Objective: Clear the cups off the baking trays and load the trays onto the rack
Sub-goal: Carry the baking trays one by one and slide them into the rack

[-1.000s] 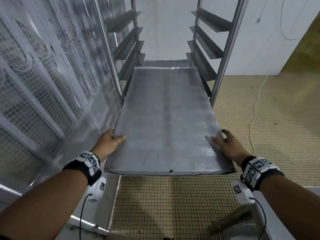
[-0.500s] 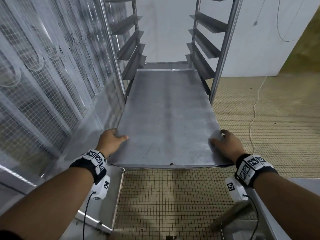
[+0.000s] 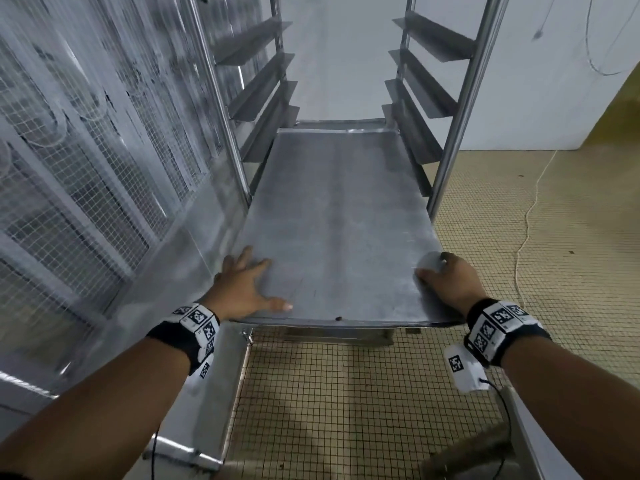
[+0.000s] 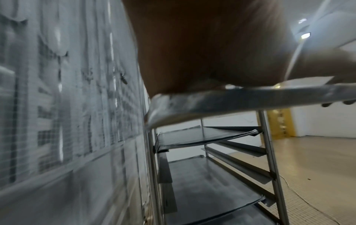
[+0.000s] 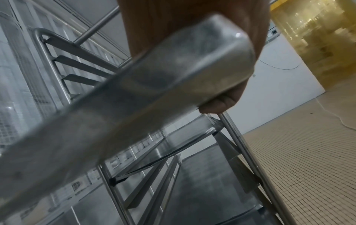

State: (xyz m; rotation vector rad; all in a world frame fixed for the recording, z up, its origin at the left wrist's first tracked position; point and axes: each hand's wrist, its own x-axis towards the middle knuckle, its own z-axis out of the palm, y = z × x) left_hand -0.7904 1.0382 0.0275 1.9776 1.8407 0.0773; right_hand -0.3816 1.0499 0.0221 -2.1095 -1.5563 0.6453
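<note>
A bare grey metal baking tray [image 3: 336, 230] lies level, its far end between the side rails of the steel rack [image 3: 464, 109] and its near end sticking out toward me. No cups are in view. My left hand [image 3: 246, 289] lies flat on the tray's near left corner with fingers spread. My right hand [image 3: 446, 278] grips the near right corner, thumb on top. In the right wrist view the fingers [image 5: 221, 103] curl under the tray's rim [image 5: 134, 94]. In the left wrist view my palm [image 4: 202, 53] rests on the tray edge [image 4: 231, 103].
A wire-mesh panel wall [image 3: 86, 150] runs close along the rack's left side. Other trays [image 4: 202, 137] sit on lower rails. Empty rails [image 3: 426, 39] rise above. The tiled floor [image 3: 346, 393] lies below, with a white cord [image 3: 523, 237] to the right.
The tray has slid further into the rack. My left hand has let go of the edge and now lies flat with fingers spread. The right hand keeps its grip.
</note>
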